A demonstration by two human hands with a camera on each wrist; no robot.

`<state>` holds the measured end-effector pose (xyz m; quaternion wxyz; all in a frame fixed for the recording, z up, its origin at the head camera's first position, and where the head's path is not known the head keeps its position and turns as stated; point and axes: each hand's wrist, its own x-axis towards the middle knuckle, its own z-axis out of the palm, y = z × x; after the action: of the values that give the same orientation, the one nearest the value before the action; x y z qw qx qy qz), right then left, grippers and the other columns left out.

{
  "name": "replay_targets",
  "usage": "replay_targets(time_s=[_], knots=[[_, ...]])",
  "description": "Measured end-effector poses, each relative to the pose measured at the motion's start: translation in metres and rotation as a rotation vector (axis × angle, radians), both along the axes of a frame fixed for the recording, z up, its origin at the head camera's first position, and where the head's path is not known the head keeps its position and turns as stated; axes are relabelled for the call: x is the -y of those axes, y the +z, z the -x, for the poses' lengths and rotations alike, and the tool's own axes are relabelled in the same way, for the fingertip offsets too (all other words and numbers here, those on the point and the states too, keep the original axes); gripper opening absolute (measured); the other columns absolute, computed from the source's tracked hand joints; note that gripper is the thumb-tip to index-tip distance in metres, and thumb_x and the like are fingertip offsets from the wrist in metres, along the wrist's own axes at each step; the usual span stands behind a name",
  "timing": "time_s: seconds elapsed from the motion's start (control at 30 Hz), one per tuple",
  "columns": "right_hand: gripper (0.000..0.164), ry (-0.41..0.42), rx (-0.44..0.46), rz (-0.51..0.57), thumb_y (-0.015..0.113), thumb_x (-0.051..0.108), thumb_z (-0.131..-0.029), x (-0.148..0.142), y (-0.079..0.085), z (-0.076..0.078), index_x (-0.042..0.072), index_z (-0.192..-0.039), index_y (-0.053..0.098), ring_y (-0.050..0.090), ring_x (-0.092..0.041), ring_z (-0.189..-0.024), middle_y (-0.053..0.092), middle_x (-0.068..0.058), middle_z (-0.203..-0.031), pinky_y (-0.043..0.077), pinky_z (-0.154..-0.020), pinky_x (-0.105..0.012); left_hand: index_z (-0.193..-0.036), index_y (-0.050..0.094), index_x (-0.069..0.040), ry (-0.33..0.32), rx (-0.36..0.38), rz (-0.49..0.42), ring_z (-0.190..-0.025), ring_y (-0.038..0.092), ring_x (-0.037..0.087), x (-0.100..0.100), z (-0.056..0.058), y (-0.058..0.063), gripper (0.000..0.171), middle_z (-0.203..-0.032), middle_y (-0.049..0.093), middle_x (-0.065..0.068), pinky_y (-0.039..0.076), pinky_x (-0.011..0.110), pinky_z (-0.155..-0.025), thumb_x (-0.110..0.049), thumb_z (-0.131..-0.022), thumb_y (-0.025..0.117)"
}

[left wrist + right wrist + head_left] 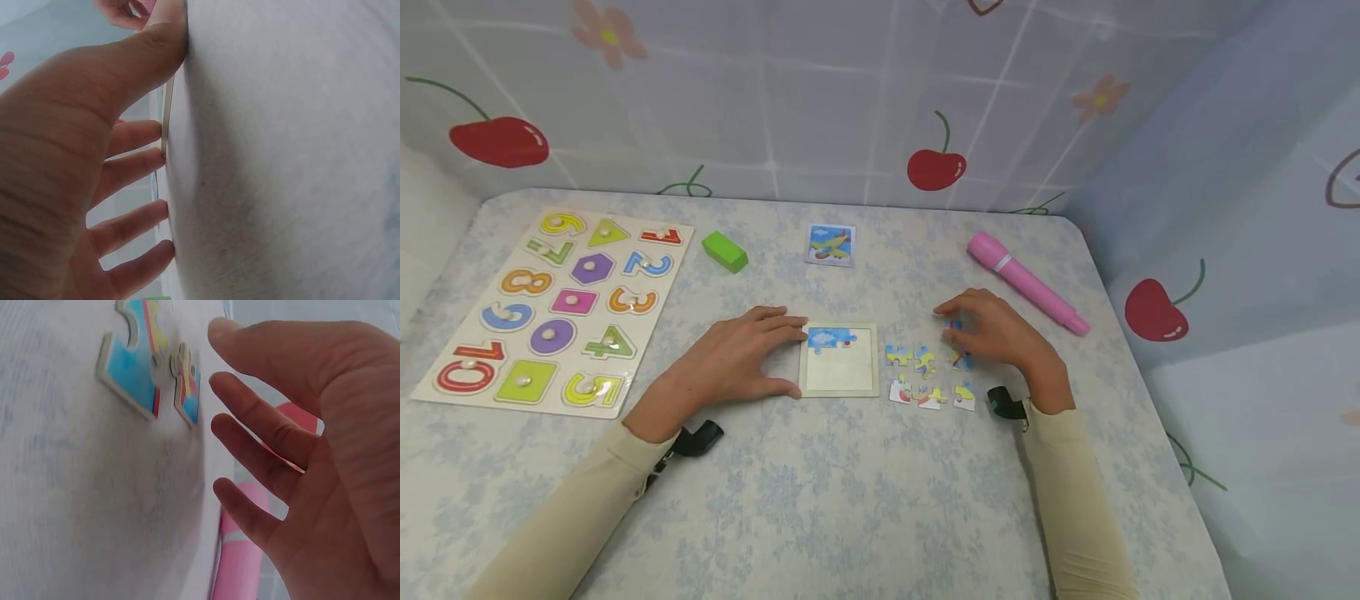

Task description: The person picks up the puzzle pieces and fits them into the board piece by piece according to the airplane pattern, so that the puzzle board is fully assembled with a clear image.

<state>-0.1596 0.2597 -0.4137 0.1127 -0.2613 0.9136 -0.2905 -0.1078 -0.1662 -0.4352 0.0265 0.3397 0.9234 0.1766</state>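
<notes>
Resting at the left edge of the puzzle tray point(838, 372), mid-frame in the head view, here's the left hand point(730, 357), fingers spread and fairly straight, thumb at the tray's lower left corner! Inside that tray, a strip of blue joined pieces point(829, 337) fills the upper left part, the rest bare cream. Over to the right of centre, and there's the right hand point(994, 329), fingers parted, nothing pinched between them, hovering just beside the loose puzzle pieces point(924, 360) and hiding part of that group; the right wrist view shows two of them lying clear of the fingertips. All this on the pale patterned worktop point(850, 500). Up at top centre sits a small airplane card point(831, 245), a green block point(725, 252) to its left, a number board point(542, 307) across the left side, and a pink pen-shaped object point(1028, 283) slanting at upper right.
</notes>
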Motion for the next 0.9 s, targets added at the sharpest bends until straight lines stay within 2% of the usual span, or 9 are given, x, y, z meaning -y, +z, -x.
replay_targets(time_s=[0.37, 0.63, 0.9], knots=[[0.044, -0.023, 0.043, -0.056, 0.088, 0.012, -0.091, -0.0109, 0.0002, 0.0014, 0.004, -0.132, 0.076, 0.062, -0.029, -0.122, 0.074, -0.008, -0.126, 0.047, -0.110, -0.049, -0.146, 0.068, -0.015, 0.000, 0.004, -0.004, -0.152, 0.046, 0.034, 0.0006, -0.0001, 0.0000, 0.086, -0.160, 0.056, 0.002, 0.055, 0.057, -0.101, -0.062, -0.078, 0.091], [0.043, -0.035, 0.033, -0.098, 0.089, 0.016, -0.091, -0.0117, 0.0008, 0.0004, 0.003, -0.130, 0.077, 0.060, -0.033, -0.124, 0.074, -0.012, -0.127, 0.046, -0.109, -0.054, -0.146, 0.068, -0.015, -0.002, 0.001, -0.009, -0.151, 0.047, 0.034, 0.0004, -0.0003, 0.0005, 0.086, -0.160, 0.057, 0.002, 0.057, 0.056, -0.098, -0.062, -0.078, 0.092], [0.040, -0.050, 0.019, -0.118, 0.091, 0.018, -0.089, -0.0115, -0.0016, 0.0004, 0.006, -0.126, 0.079, 0.058, -0.033, -0.123, 0.073, -0.011, -0.125, 0.046, -0.108, -0.053, -0.146, 0.068, -0.015, 0.003, 0.005, -0.005, -0.152, 0.046, 0.033, 0.0005, -0.0011, 0.0004, 0.085, -0.160, 0.057, 0.001, 0.058, 0.055, -0.095, -0.062, -0.079, 0.091]])
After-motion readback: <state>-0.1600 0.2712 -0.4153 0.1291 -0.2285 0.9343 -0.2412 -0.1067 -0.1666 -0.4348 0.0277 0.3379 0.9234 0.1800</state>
